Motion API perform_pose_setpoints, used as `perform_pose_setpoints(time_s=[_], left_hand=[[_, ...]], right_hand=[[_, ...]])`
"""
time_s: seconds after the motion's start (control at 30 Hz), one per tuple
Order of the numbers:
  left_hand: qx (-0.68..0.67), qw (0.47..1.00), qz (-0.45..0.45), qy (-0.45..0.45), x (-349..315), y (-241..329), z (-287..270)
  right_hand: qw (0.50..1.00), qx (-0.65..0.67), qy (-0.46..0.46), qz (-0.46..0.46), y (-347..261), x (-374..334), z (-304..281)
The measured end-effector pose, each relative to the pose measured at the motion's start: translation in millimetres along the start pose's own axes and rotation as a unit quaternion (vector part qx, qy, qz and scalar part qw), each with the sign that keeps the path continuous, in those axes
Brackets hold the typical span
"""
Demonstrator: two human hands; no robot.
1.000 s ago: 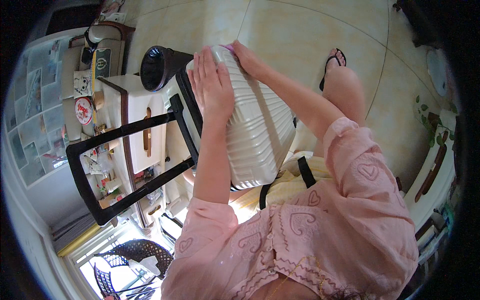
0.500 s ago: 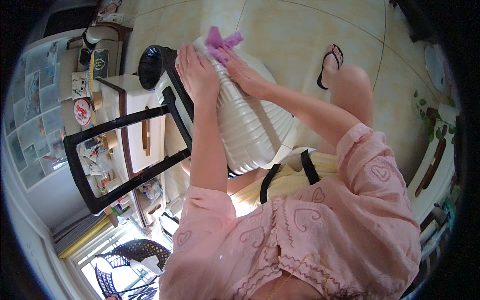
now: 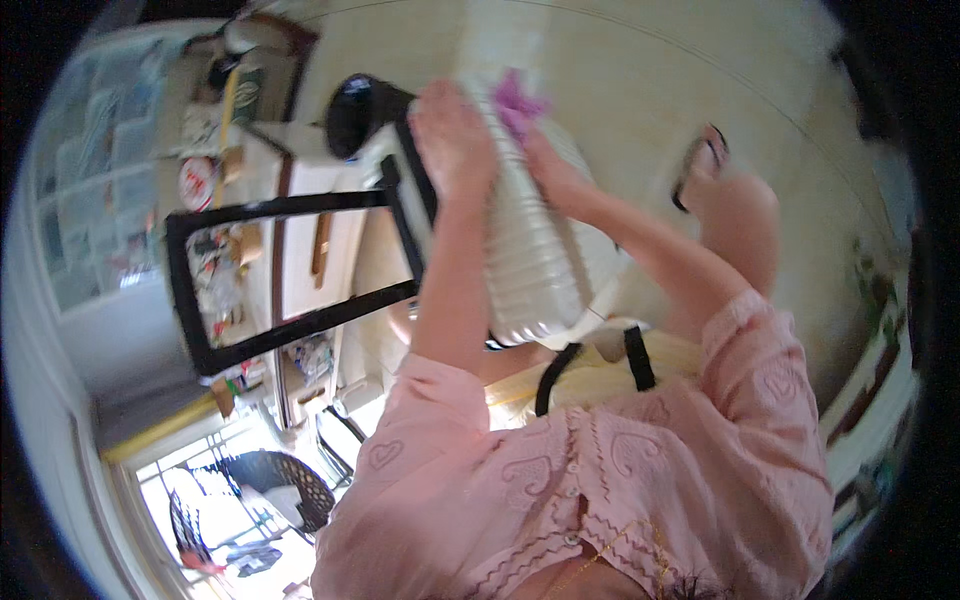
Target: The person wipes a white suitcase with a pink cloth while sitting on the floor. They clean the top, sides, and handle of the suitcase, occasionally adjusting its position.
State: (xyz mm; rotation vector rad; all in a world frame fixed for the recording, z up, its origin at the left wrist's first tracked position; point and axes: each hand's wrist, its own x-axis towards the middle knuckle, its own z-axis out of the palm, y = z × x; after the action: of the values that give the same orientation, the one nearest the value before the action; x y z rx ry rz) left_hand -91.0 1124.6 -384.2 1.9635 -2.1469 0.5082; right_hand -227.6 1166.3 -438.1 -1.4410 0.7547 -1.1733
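Observation:
A cream-white ribbed suitcase stands in front of me, its black telescopic handle pulled out toward the left. My left hand lies flat on the suitcase's upper left edge, fingers stretched out and holding nothing. My right hand is at the suitcase's ribbed right side with a purple cloth under its fingers. The cloth bunches out beyond the fingertips. Motion blurs the right fingers a little.
Behind the suitcase's left edge stands a bin with a black liner. White drawers and cluttered shelves are on the left. A dark woven basket chair stands by the bright window. My foot in a black flip-flop rests on the tiled floor.
The whole view has shifted, so suitcase and hands appear farther right. My right hand and the purple cloth have moved down the suitcase's right side; the left hand stays on its edge.

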Motion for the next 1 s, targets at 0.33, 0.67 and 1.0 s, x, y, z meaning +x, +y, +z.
perform_pose_setpoints(time_s=[0.33,0.67,1.0], left_hand=[[-0.158,0.984,-0.085,-0.016,-1,26,-34],[-0.188,0.979,-0.080,0.014,-9,38,-41],[-0.166,0.984,-0.065,0.016,-8,38,-38]], right_hand=[[0.942,0.083,0.041,0.322,88,3,-15],[0.983,0.166,0.026,0.077,54,53,-11],[0.997,0.037,0.016,0.072,103,44,-30]])
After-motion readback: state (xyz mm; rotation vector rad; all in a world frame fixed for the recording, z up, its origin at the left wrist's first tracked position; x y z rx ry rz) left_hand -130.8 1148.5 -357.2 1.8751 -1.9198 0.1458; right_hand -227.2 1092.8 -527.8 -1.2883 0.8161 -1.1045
